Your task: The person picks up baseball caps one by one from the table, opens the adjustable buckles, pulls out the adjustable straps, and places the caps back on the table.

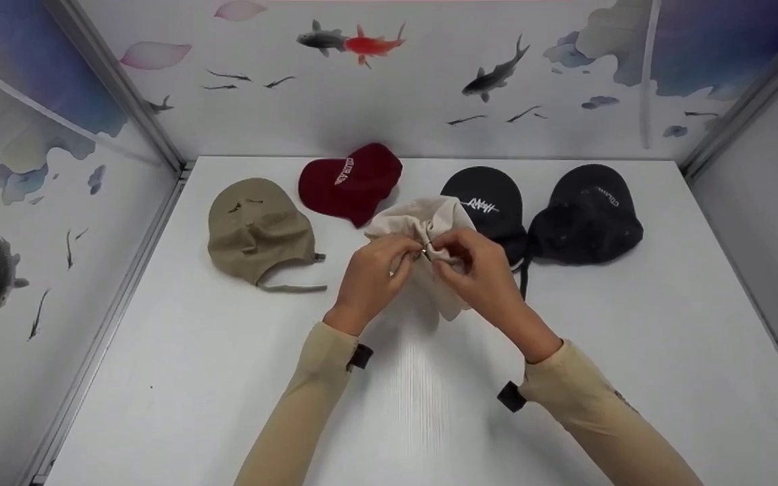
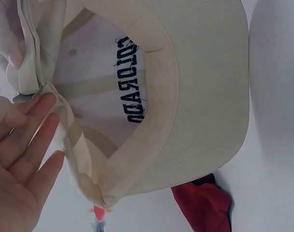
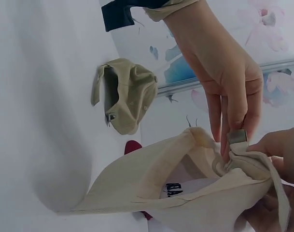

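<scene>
A cream baseball cap (image 1: 453,212) is held up above the table between both hands, its brim (image 2: 212,96) pointing down and its inside facing me. Backwards stitching shows through the inner front panel (image 2: 98,53). At the back strap, my left hand (image 1: 373,275) pinches the metal buckle (image 3: 237,136) between thumb and fingers. My right hand (image 1: 477,268) grips the strap side of the cap's back edge, right beside the left fingertips. A loose strap end (image 3: 281,203) hangs by the right hand. Part of the right hand is hidden behind the cloth in the right wrist view.
Behind the hands on the white table (image 1: 227,378) lie a khaki cap (image 1: 254,229) with its strap undone, a dark red cap (image 1: 362,182), a black cap (image 1: 483,185) partly covered by the cream one, and another dark cap (image 1: 588,216). Printed panels wall the table in.
</scene>
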A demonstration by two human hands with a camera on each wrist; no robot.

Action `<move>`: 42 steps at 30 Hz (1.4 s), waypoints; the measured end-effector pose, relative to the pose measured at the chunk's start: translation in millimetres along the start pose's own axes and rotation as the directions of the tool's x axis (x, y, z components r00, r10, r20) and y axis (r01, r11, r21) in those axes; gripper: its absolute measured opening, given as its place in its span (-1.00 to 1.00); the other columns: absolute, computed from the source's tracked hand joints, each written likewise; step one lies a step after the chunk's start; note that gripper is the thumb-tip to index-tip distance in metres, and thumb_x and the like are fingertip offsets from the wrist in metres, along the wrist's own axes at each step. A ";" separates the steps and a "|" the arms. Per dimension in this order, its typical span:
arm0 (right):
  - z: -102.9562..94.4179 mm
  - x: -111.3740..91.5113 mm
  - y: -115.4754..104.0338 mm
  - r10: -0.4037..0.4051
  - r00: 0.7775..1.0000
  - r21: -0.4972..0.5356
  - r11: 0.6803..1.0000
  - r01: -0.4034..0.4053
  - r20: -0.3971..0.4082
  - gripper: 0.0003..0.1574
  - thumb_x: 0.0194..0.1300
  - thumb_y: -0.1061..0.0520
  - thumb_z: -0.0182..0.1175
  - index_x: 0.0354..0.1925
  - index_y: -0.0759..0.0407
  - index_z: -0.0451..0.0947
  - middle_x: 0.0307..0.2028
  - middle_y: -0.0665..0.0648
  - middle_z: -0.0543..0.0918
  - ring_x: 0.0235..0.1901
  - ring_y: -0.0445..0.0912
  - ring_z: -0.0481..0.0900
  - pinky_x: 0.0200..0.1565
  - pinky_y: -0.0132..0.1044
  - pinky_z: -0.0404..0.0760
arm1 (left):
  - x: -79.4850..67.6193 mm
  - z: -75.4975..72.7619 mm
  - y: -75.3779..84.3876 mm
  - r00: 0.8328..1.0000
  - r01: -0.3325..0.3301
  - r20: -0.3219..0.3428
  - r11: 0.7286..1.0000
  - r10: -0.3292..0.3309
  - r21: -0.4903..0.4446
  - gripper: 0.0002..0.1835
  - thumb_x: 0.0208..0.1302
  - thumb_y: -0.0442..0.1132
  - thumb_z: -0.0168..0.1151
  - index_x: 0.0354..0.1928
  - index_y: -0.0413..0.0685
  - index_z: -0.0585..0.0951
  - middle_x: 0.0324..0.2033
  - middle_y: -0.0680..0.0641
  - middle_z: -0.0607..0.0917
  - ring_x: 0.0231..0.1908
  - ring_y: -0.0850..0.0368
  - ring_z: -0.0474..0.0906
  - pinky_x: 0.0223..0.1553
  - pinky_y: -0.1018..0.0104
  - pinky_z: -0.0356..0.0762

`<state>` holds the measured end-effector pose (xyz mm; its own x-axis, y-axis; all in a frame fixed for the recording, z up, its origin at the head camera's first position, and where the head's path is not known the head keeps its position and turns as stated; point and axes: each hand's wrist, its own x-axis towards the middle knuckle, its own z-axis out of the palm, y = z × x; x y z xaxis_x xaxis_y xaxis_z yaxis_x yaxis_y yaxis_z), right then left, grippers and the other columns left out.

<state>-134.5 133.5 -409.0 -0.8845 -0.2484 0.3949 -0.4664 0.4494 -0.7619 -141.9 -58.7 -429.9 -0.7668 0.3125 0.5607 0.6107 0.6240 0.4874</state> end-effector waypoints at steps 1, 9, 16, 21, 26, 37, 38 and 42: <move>-0.8 0.4 -0.9 0.016 1.000 0.014 1.000 -0.016 0.011 -0.77 0.23 0.33 0.33 -0.11 0.25 0.62 -0.19 0.13 0.72 -0.25 -0.15 0.64 -0.25 -0.50 0.55 | -0.1 0.3 0.3 1.000 0.000 0.000 1.000 0.000 0.003 -0.86 0.33 -0.37 0.24 -0.15 -0.11 0.72 -0.19 -0.04 0.77 -0.06 0.11 0.69 0.02 0.27 0.64; -0.6 1.0 -3.0 0.008 1.000 0.022 1.000 -0.008 0.009 -0.72 0.15 0.36 0.40 -0.16 0.30 0.58 -0.21 0.18 0.70 -0.24 -0.11 0.66 -0.22 -0.54 0.59 | -0.4 1.7 1.9 1.000 -0.010 -0.002 1.000 0.010 0.020 -0.89 0.30 -0.32 0.30 -0.15 -0.06 0.70 -0.20 0.00 0.76 -0.07 0.15 0.68 0.02 0.30 0.63; 3.8 -4.1 2.0 -0.081 0.994 -0.028 0.996 0.079 -0.069 -0.85 0.19 0.36 0.35 -0.24 0.27 0.62 -0.30 0.13 0.72 -0.33 -0.18 0.61 -0.27 -0.50 0.55 | -1.9 5.9 0.7 0.998 -0.024 -0.058 1.000 0.024 0.004 -0.88 0.27 -0.32 0.35 -0.16 -0.05 0.65 -0.13 -0.01 0.69 -0.03 0.15 0.62 0.09 0.33 0.60; 4.0 -6.0 4.5 -0.090 0.994 -0.004 0.996 0.090 -0.068 -0.86 0.19 0.38 0.32 -0.25 0.25 0.62 -0.29 0.09 0.72 -0.32 -0.19 0.60 -0.26 -0.50 0.55 | -0.8 7.3 -0.2 0.998 -0.016 -0.065 0.999 0.013 -0.044 -0.75 0.25 -0.34 0.37 -0.05 -0.06 0.59 0.06 -0.04 0.58 0.12 0.18 0.54 0.20 0.37 0.53; 1.3 -6.0 6.0 -0.113 0.991 -0.009 0.994 0.113 -0.064 -0.86 0.21 0.38 0.32 -0.25 0.23 0.62 -0.28 0.08 0.72 -0.31 -0.20 0.61 -0.26 -0.49 0.56 | -0.1 7.1 0.0 0.999 -0.014 -0.036 0.997 0.012 -0.071 -0.63 0.24 -0.35 0.37 0.08 -0.08 0.55 0.17 -0.05 0.58 0.21 0.16 0.52 0.25 0.36 0.51; 4.4 -4.8 8.0 -0.146 0.986 -0.031 0.989 0.144 -0.079 -0.87 0.23 0.40 0.30 -0.25 0.25 0.60 -0.30 0.13 0.71 -0.39 -0.22 0.54 -0.36 -0.49 0.48 | -0.1 2.4 -2.9 0.998 0.007 0.055 0.971 0.006 -0.238 -0.58 0.29 -0.35 0.33 0.19 -0.12 0.57 0.09 -0.06 0.70 0.11 0.12 0.64 0.17 0.24 0.59; 4.8 -5.0 8.7 -0.155 0.985 -0.030 0.988 0.153 -0.080 -0.88 0.25 0.39 0.29 -0.25 0.25 0.60 -0.31 0.12 0.71 -0.42 -0.23 0.52 -0.38 -0.49 0.46 | -0.5 2.0 -3.3 0.998 0.012 0.068 0.965 0.006 -0.261 -0.58 0.29 -0.35 0.33 0.18 -0.13 0.57 0.09 -0.07 0.70 0.11 0.12 0.65 0.17 0.25 0.59; 5.8 -4.9 10.7 -0.188 0.979 -0.016 0.982 0.187 -0.084 -0.88 0.26 0.38 0.29 -0.25 0.22 0.60 -0.34 0.13 0.68 -0.50 -0.26 0.42 -0.45 -0.49 0.38 | -1.3 -0.2 -4.3 0.995 0.025 0.102 0.948 0.008 -0.318 -0.57 0.28 -0.29 0.35 0.18 -0.15 0.57 0.08 -0.11 0.71 0.10 0.09 0.67 0.17 0.31 0.59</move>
<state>-135.1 134.6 -422.1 -0.7789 -0.2554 0.5728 -0.6239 0.4089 -0.6660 -143.5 -61.9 -432.6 -0.7783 0.3885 0.4933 0.6222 0.3714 0.6891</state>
